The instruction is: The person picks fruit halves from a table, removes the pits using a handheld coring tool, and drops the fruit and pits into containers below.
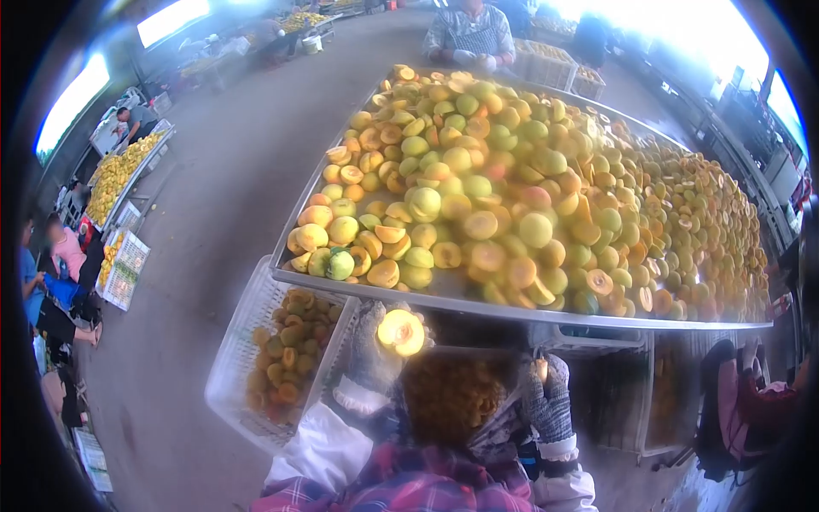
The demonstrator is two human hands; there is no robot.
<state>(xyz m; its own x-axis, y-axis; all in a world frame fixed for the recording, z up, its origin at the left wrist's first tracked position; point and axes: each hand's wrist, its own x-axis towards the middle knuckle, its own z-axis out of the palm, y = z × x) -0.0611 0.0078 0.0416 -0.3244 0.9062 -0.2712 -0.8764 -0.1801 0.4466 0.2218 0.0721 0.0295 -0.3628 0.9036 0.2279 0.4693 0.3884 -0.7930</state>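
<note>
My left hand (pixel 372 350), in a grey knitted glove, is closed around a halved yellow peach (pixel 401 333), its cut face with a round hollow turned up. It is just below the near edge of the metal table (pixel 512 304). My right hand (pixel 549 399), gloved alike, is further right below the same edge, fingers curled. Something small and tan (pixel 541 369) shows at its tip, too small to name. Between my hands, low down, stands a dark container (pixel 465 352) with brownish pieces in it. Halved and whole peaches (pixel 478 188) are heaped on the table.
A white plastic crate (pixel 235 363) of peach halves stands left of my left hand. Across the table is a person with gloved hands (pixel 474 60). Other people sit or stand at a fruit-laden table (pixel 136 171) on the left. At right, a person in dark red (pixel 763 414) sits close.
</note>
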